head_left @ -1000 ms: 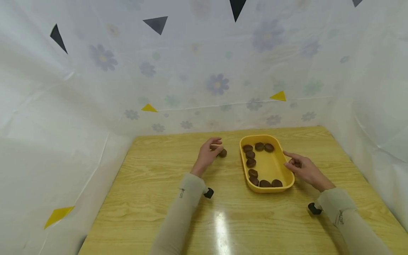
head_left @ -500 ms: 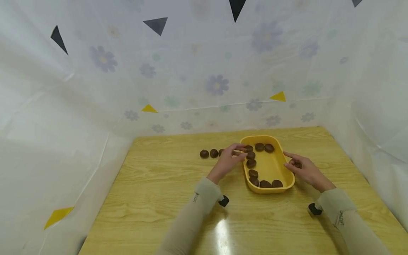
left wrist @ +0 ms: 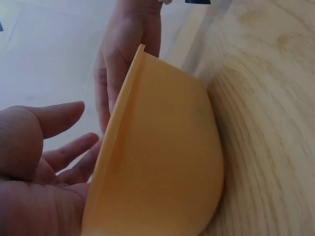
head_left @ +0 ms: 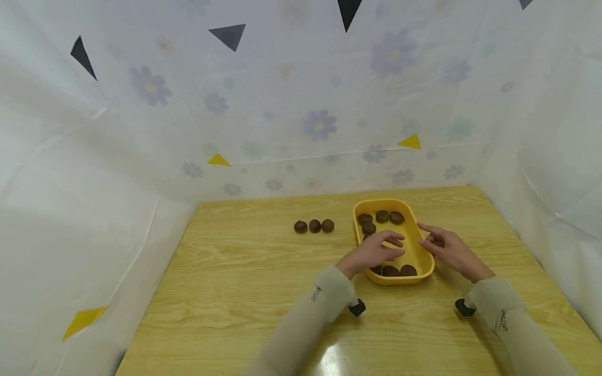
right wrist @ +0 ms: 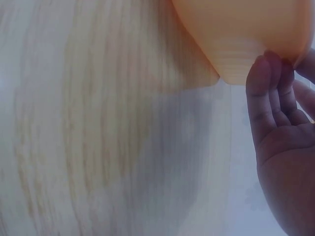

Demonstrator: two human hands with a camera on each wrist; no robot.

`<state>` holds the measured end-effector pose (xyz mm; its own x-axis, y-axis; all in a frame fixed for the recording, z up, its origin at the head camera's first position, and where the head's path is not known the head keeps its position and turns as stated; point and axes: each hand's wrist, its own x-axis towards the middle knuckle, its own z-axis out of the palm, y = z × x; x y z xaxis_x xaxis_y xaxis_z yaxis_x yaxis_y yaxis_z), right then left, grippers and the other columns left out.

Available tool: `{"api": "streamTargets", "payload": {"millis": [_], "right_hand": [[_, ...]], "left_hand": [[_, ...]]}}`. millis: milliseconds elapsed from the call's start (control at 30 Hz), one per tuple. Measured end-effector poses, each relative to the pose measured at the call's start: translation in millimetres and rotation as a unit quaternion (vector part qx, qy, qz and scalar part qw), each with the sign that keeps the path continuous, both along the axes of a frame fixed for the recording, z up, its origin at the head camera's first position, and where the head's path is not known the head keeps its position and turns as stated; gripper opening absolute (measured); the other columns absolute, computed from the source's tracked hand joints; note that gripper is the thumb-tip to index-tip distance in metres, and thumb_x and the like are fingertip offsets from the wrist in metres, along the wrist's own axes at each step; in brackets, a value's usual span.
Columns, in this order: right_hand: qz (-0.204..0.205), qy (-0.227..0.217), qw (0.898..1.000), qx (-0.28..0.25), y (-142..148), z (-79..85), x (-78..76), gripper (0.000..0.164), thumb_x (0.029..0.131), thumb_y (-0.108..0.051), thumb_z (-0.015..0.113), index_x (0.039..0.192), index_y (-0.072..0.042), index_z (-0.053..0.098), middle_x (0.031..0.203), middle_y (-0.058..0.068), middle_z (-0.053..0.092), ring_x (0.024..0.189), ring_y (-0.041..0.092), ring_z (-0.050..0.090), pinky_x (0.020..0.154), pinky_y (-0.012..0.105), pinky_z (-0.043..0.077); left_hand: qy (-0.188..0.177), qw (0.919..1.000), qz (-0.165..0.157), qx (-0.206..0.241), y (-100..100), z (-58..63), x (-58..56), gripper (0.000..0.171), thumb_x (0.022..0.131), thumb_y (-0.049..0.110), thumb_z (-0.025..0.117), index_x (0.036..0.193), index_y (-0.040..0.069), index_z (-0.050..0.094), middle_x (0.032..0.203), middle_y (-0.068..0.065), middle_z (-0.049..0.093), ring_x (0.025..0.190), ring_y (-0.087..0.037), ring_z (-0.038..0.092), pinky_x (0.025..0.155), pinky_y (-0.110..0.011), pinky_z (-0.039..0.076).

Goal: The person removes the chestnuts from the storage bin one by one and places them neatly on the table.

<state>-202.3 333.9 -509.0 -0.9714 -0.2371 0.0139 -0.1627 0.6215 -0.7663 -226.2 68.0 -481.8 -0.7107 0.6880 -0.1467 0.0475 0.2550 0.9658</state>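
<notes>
My left hand (head_left: 376,249) is above the inside of a yellow plastic tray (head_left: 395,281), thumb and fingers spread apart; no chestnut shows between them. In the left wrist view, the tray's wall (left wrist: 162,147) hides part of its fingers. My right hand (head_left: 452,253) holds the tray's right side at the rim, its fingers bent against the outer wall in the right wrist view. Brown chestnuts lie along the tray's edges, among them a back chestnut (head_left: 396,218) and a front chestnut (head_left: 408,270). Part of the left row is hidden under my left hand.
Three chestnuts sit in a row on the wooden table (head_left: 226,292), left of the tray, the middle chestnut (head_left: 314,225) among them. A white flower-printed sheet (head_left: 282,104) hangs behind the table and along both sides.
My left hand has moved right and nearer, from the chestnuts on the table, past the tray's left rim to over its inside. Three chestnuts now show uncovered on the table. My right hand stays put.
</notes>
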Motion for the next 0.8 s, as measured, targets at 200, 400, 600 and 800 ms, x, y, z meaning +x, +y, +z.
{"api": "streamTargets", "payload": {"millis": [200, 400, 600, 800], "right_hand": [[-0.001, 0.008, 1.000, 0.007, 2, 1.7, 1.8, 0.063, 0.109, -0.029, 0.056, 0.160, 0.000, 0.035, 0.098, 0.013, 0.065, 0.074, 0.010, 0.058, 0.063, 0.027, 0.048], [-0.004, 0.019, 1.000, 0.016, 7, -1.5, 8.0, 0.061, 0.109, -0.028, 0.056, 0.159, 0.000, 0.036, 0.097, 0.010, 0.066, 0.075, 0.008, 0.060, 0.065, 0.026, 0.050], [-0.004, 0.022, 0.999, 0.025, 12, 0.3, 8.0, 0.061, 0.109, -0.027, 0.056, 0.160, -0.001, 0.036, 0.098, 0.010, 0.065, 0.075, 0.008, 0.058, 0.063, 0.027, 0.047], [-0.003, 0.025, 0.999, 0.026, 11, 2.2, 8.3, 0.061, 0.109, -0.027, 0.056, 0.159, 0.001, 0.036, 0.097, 0.010, 0.065, 0.073, 0.011, 0.057, 0.060, 0.027, 0.045]], "left_hand": [[-0.005, 0.9982, -0.012, -0.059, 16, 0.8, -4.5, 0.045, 0.103, 0.027, 0.068, 0.143, 0.009, 0.059, 0.126, -0.003, 0.067, 0.105, -0.021, 0.071, 0.087, -0.031, 0.060], [-0.053, 0.9953, -0.034, -0.074, 29, -1.0, -3.4, 0.043, 0.100, 0.018, 0.071, 0.139, 0.004, 0.061, 0.121, -0.007, 0.070, 0.099, -0.021, 0.072, 0.089, -0.035, 0.060], [-0.012, 0.9915, -0.040, -0.123, 43, -5.4, -0.4, 0.037, 0.095, 0.016, 0.078, 0.129, 0.009, 0.069, 0.121, -0.002, 0.073, 0.098, -0.008, 0.068, 0.091, -0.027, 0.057], [0.015, 0.9879, -0.069, -0.138, 48, -14.2, -0.3, 0.033, 0.094, 0.011, 0.078, 0.126, 0.010, 0.072, 0.117, 0.002, 0.074, 0.099, -0.004, 0.066, 0.092, -0.021, 0.054]]}}
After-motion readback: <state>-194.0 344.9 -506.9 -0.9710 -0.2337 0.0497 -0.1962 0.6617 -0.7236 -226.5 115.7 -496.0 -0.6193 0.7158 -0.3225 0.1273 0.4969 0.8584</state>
